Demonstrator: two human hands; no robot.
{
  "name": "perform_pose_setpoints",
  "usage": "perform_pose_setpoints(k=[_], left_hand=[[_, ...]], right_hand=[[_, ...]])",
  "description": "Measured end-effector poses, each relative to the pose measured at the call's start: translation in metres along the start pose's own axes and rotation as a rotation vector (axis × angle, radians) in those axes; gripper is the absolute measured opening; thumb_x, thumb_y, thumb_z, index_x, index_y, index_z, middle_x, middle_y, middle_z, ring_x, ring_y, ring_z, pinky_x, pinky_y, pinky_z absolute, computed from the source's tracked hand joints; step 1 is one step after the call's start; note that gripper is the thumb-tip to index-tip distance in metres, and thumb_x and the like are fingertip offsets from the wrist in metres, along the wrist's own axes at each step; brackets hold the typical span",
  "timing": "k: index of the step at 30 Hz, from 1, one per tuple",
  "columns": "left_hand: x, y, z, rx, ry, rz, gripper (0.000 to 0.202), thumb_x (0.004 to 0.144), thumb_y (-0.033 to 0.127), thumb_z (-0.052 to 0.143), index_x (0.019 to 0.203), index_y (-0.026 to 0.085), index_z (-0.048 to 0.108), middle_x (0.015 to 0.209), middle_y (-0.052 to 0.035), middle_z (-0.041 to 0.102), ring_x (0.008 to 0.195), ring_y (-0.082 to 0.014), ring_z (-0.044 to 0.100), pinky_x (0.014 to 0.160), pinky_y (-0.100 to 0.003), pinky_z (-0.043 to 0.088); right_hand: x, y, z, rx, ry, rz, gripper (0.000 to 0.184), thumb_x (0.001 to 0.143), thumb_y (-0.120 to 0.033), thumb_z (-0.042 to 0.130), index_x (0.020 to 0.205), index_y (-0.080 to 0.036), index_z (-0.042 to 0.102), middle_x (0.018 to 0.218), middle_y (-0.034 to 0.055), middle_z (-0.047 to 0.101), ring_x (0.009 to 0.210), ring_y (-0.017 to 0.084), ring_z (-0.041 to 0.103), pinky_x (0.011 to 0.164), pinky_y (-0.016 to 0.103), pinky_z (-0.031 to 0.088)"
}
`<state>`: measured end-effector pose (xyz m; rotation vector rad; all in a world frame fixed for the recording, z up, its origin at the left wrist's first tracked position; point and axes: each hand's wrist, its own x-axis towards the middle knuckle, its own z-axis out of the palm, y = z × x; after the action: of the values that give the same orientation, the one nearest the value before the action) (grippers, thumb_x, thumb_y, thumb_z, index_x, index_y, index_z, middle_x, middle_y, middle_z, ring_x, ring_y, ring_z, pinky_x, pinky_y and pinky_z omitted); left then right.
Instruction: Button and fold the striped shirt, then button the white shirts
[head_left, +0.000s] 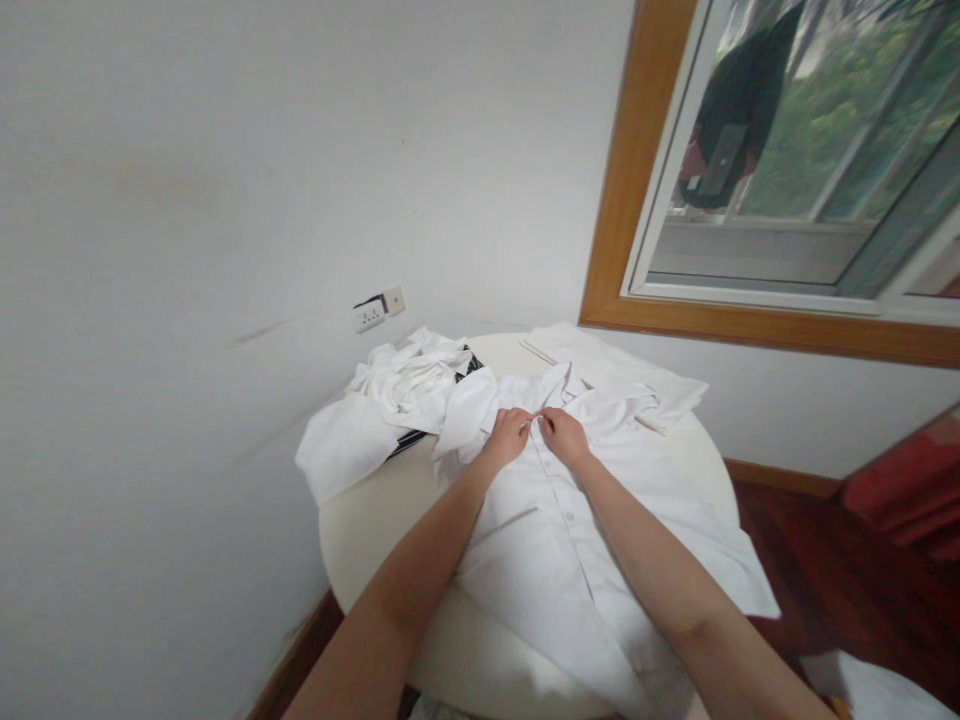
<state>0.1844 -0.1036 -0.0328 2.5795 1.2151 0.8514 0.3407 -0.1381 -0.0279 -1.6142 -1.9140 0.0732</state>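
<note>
Shirt: white, front up on the round table, collar farthest
Left hand: curled, fingertips pinching the shirt front
Right hand: pinching just beside it
Button row: long, running from both hands, equally near, toward the table's near side

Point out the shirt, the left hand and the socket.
Shirt (521, 565): head view, on its front, between the forearms.
Left hand (511, 436): head view, on the back of the hand.
Socket (369, 317): head view, on its white faceplate.
</note>
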Motion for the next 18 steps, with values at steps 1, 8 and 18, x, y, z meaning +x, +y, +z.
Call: perform_pose_setpoints(k=[1,8,18], left_hand=[[0.001,-0.001,0.000,-0.004,-0.009,0.014,0.023,0.086,0.012,0.045,0.102,0.017,0.060,0.108,-0.0064,0.064,0.105,-0.0193,0.054,0.096,-0.038,0.037],[0.004,0.004,-0.002,0.040,-0.005,0.071,0.020,0.089,0.018,0.046,0.102,0.017,0.060,0.104,-0.0071,0.063,0.102,-0.0187,0.055,0.094,-0.035,0.039],[0.004,0.011,-0.008,0.167,-0.005,-0.019,0.023,0.092,0.035,0.044,0.094,0.021,0.062,0.094,-0.0037,0.060,0.084,-0.0155,0.059,0.073,-0.026,0.045]], right_hand=[[0.000,0.000,0.000,0.006,0.007,0.009,0.024,0.092,-0.024,0.040,0.101,-0.021,0.062,0.096,0.0057,0.066,0.088,0.017,0.059,0.076,0.024,0.039],[0.001,0.001,0.003,-0.021,0.026,0.049,0.019,0.092,-0.024,0.039,0.100,-0.019,0.056,0.092,0.0059,0.065,0.082,0.016,0.058,0.070,0.024,0.037],[0.000,0.000,0.001,-0.009,0.041,0.083,0.019,0.093,-0.024,0.036,0.099,-0.019,0.053,0.092,0.0058,0.064,0.081,0.016,0.057,0.068,0.024,0.035]])
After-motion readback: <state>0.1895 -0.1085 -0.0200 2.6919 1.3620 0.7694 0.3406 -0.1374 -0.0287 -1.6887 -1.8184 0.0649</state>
